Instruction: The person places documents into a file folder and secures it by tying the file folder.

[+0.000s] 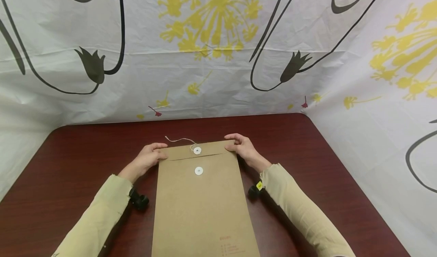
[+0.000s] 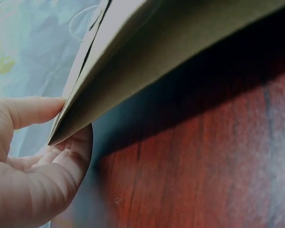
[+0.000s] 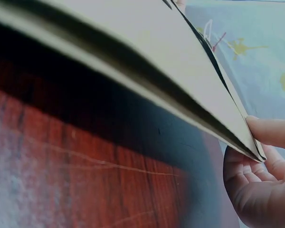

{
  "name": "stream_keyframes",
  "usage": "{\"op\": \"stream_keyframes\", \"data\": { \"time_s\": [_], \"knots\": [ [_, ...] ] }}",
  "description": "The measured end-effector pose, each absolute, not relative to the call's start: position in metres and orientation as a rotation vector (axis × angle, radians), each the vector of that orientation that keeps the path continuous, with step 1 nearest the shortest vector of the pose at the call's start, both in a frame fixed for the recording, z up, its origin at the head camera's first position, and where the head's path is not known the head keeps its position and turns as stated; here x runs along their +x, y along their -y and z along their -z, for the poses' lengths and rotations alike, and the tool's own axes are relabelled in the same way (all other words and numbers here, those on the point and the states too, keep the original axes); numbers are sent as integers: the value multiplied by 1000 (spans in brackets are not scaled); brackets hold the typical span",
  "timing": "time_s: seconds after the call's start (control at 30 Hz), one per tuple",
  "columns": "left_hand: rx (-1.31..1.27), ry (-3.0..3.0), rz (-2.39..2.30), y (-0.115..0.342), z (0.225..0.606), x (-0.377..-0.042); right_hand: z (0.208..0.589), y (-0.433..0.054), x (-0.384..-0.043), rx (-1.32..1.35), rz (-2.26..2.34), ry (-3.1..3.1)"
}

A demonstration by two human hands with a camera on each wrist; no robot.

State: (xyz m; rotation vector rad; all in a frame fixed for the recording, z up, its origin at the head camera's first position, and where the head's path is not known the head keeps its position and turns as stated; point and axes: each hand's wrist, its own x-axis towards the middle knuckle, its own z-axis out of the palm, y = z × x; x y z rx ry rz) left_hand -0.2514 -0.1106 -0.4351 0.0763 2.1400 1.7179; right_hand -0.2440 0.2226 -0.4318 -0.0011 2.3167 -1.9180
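A brown kraft paper document envelope (image 1: 199, 204) lies lengthwise before me, its flap folded over at the far end. One white round button (image 1: 197, 150) sits on the flap, with a thin pale string (image 1: 181, 139) trailing from it to the left. Below the flap is a second white button (image 1: 198, 171). My left hand (image 1: 148, 158) pinches the far left corner, thumb on top and fingers underneath. At the far right corner my right hand (image 1: 241, 148) grips in the same way. Both wrist views show the envelope's far end raised off the table, its side folds slightly spread.
The dark red wooden table (image 1: 85, 154) reaches back to a white patterned cloth (image 1: 218, 79) that hangs behind and at both sides. Faint red print (image 1: 232, 245) marks the envelope's near right part. Dark wrist devices (image 1: 139, 201) hang beneath the sleeves.
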Motion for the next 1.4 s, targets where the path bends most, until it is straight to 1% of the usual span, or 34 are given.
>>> {"op": "stream_keyframes", "data": {
  "time_s": [0.33, 0.5, 0.63, 0.77, 0.93, 1.03, 1.13, 1.2, 1.4],
  "knots": [
    [68, -2118, -1727, 111, 435, -250, 431, -221, -245, -14, 1846, -2338],
    [63, -2142, -1731, 110, 437, -251, 431, -219, -251, -150, 1673, -2541],
    [51, -2142, -1742, 111, 439, -251, 421, -205, -254, -418, 1383, -2817],
    [67, -2141, -1754, 112, 437, -250, 407, -182, -254, -810, 1040, -3022],
    [99, -2134, -1767, 112, 434, -249, 399, -153, -257, -1361, 613, -3030],
    [101, -2130, -1774, 112, 433, -249, 398, -139, -261, -1609, 275, -2998],
    [97, -2131, -1782, 112, 433, -249, 398, -129, -265, -1734, -1, -2995],
    [102, -2142, -1777, 112, 433, -250, 398, -126, -266, -1773, -83, -2997],
    [74, -2166, -1762, 111, 433, -251, 393, -130, -262, -1739, -49, -3020]
  ]
}}
